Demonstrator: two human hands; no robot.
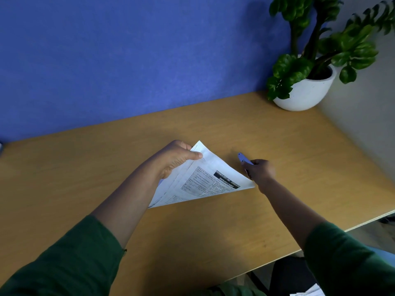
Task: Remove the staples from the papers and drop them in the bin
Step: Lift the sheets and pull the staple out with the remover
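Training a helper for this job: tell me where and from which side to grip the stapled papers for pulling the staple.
Pinch the papers at the far corner, coming from the left, as the left hand does: thumb on top beside what looks like the staple. The sheets fan apart lower down, so only that bound corner holds them together. This leaves the right side free for the blue tool in the right hand.
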